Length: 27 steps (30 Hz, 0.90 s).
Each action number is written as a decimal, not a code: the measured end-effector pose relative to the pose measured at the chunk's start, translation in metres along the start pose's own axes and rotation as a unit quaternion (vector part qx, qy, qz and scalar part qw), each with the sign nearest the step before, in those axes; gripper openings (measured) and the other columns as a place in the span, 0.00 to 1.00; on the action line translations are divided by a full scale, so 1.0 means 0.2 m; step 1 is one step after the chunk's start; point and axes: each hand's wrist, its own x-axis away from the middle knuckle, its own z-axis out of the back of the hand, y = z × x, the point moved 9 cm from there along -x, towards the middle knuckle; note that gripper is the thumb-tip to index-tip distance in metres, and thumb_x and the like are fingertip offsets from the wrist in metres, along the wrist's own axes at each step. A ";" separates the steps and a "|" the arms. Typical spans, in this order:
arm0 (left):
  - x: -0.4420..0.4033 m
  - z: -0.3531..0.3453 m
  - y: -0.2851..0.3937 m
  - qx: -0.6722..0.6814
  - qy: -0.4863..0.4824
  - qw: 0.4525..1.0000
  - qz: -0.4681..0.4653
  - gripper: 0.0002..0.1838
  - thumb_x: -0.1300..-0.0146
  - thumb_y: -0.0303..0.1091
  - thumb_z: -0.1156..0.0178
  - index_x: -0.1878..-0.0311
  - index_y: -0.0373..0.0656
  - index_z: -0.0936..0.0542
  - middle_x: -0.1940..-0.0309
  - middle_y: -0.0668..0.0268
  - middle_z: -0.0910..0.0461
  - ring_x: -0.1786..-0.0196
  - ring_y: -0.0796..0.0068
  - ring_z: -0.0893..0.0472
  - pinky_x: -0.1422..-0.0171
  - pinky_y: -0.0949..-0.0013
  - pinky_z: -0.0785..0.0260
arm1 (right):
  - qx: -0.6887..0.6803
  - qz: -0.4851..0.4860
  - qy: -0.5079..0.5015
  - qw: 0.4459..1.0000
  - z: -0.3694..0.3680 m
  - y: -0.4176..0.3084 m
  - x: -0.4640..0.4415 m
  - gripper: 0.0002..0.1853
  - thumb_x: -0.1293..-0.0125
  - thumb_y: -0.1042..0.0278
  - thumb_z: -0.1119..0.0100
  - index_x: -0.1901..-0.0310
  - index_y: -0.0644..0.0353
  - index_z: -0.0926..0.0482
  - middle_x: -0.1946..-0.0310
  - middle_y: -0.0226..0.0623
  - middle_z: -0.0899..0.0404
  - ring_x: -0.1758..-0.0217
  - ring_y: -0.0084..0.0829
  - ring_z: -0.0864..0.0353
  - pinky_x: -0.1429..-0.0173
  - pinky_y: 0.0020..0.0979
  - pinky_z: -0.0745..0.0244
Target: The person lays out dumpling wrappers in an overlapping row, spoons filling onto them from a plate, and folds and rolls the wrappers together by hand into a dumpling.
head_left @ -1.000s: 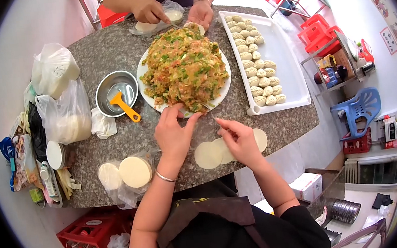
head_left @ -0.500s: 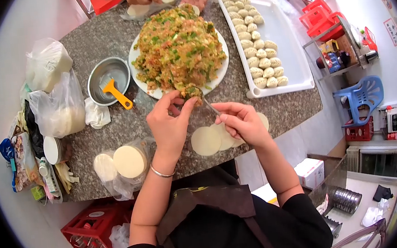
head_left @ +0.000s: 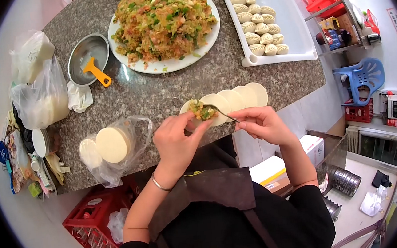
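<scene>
Near the centre of the frame I see the spoon [head_left: 225, 114]; its long axis is slanting, and the filling [head_left: 201, 110] end points to upper left, above the wrappers [head_left: 257, 93]. The right hand [head_left: 265, 124] pinches its handle. The left hand [head_left: 177, 136] curves beside the filling; whether it grips, I cannot tell.

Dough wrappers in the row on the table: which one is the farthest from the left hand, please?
The rightmost wrapper, at the row's end beyond the right hand's fingertips; the other wrappers lie nearer the left hand.
</scene>
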 end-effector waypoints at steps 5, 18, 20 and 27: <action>0.01 0.01 0.00 -0.065 -0.047 0.997 -0.009 0.19 0.53 0.38 0.16 0.60 0.43 0.13 0.73 0.67 0.17 0.71 0.67 0.22 0.67 0.65 0.29 | 0.201 0.122 0.074 0.969 0.06 -0.13 0.03 0.18 0.30 0.77 0.34 0.40 0.57 0.14 0.70 0.26 0.19 0.73 0.16 0.30 0.67 0.23 0.32; -0.02 0.01 0.06 -0.093 -0.092 0.979 -0.154 0.22 0.48 0.31 0.22 0.48 0.47 0.14 0.50 0.67 0.13 0.40 0.60 0.19 0.35 0.54 0.32 | 0.305 0.156 0.081 0.936 0.10 -0.22 0.14 0.20 0.37 0.81 0.33 0.43 0.53 0.12 0.67 0.35 0.16 0.66 0.32 0.18 0.61 0.32 0.23; -0.01 -0.01 0.08 -0.056 -0.095 0.981 -0.160 0.20 0.47 0.28 0.24 0.49 0.47 0.14 0.52 0.67 0.13 0.43 0.60 0.18 0.36 0.55 0.31 | 0.309 0.163 0.105 0.931 0.12 -0.24 0.17 0.20 0.37 0.81 0.32 0.44 0.53 0.12 0.65 0.35 0.15 0.64 0.33 0.15 0.59 0.32 0.21; 0.00 -0.01 0.07 -0.064 -0.063 0.985 -0.150 0.16 0.47 0.29 0.25 0.53 0.46 0.13 0.57 0.68 0.14 0.47 0.63 0.17 0.39 0.56 0.31 | 0.324 0.215 0.104 0.916 0.10 -0.22 0.17 0.18 0.37 0.80 0.32 0.46 0.53 0.11 0.63 0.36 0.13 0.62 0.37 0.12 0.58 0.34 0.19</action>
